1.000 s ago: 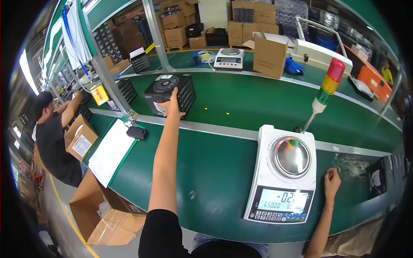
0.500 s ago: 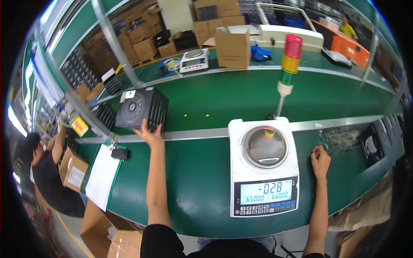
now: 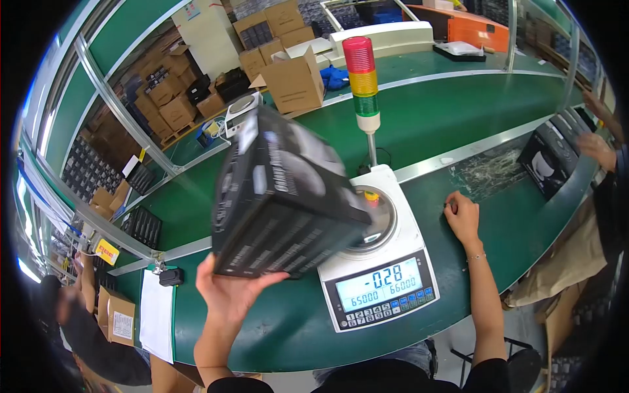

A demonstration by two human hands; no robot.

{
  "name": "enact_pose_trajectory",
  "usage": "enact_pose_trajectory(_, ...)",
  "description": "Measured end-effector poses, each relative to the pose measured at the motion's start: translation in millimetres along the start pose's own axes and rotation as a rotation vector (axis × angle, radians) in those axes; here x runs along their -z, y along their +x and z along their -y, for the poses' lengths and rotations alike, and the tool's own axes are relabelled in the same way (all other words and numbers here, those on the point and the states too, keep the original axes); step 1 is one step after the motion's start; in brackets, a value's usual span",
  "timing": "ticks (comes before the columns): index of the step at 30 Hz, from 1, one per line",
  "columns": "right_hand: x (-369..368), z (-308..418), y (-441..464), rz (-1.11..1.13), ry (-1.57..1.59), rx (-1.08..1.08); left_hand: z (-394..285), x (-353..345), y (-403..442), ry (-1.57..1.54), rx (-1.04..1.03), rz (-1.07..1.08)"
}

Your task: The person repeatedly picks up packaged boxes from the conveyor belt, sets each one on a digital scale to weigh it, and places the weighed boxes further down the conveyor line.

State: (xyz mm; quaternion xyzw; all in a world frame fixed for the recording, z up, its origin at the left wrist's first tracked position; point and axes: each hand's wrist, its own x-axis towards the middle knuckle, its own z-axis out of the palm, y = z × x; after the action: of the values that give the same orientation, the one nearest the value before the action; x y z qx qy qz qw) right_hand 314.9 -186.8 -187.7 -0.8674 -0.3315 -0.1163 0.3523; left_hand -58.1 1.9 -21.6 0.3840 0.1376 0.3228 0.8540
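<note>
A black printed product box (image 3: 288,203), slightly blurred, is held up tilted in my left hand (image 3: 229,291). My fingers and thumb grip its lower end. The box overlaps the left side of a white digital scale (image 3: 407,229) in view; whether it touches the round metal pan (image 3: 388,229) cannot be made out. The lit display (image 3: 380,280) reads about -0.28, with smaller figures below. To the right of the scale, my right hand (image 3: 464,216) rests on the green bench (image 3: 485,255) with its fingers curled in, and I see nothing in them.
A red, yellow and green signal tower (image 3: 362,85) stands behind the scale. Black boxes (image 3: 550,160) sit at the right, with another person's hand (image 3: 597,152) beside them. White papers (image 3: 157,314) lie at the left. A metal rail (image 3: 458,157) borders the green conveyor belt (image 3: 452,118).
My left hand has brought the black box from the belt at the left toward the scale, closer to me. The view has turned. Another person's hands now show at the right.
</note>
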Motion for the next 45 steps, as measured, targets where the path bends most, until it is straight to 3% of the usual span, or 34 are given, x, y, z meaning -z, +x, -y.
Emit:
enact_pose_trajectory(5, 1.1, -1.1, -0.8, -0.002, 0.021, 0.024, 16.6, -40.1, 16.5, 0.126, 0.276, 0.097)
enact_pose_trajectory(15, 1.0, -0.9, -0.7, -0.005, -0.008, 0.050, 23.6, -53.1, 37.7, 0.338, 0.343, 0.072)
enact_pose_trajectory(21, 5.5, 2.1, -1.9, 0.031, -0.028, 0.041, 22.4, -32.2, 21.1, 0.177, 0.222, 0.072)
enact_pose_trajectory(24, 5.9, 2.1, -3.1, 0.031, -0.026, 0.051, 27.0, 17.6, 28.4, 0.457, -0.062, -0.053)
enact_pose_trajectory(27, 5.1, 1.3, -2.5, 0.007, 0.006, 0.013, 43.3, 103.3, 39.0, 0.853, -0.323, -0.237)
enact_pose_trajectory(30, 6.0, 0.8, -2.2, -0.029, 0.080, 0.011, 84.0, 171.6, 34.0, 0.541, -0.405, -0.570)
enact_pose_trajectory(33, 11.0, 5.8, -2.8, -0.035, 0.108, 0.008, 74.3, 169.5, 23.4, 0.310, -0.343, -0.500)
enact_pose_trajectory(36, 9.8, 7.0, -3.5, -0.048, 0.149, 0.003, 80.4, 165.2, 22.8, 0.335, -0.406, -0.562)
enact_pose_trajectory(45, 21.5, 19.0, -7.4, 0.013, 0.249, -0.007, 79.8, 154.5, 21.9, 0.418, -0.357, -0.437)
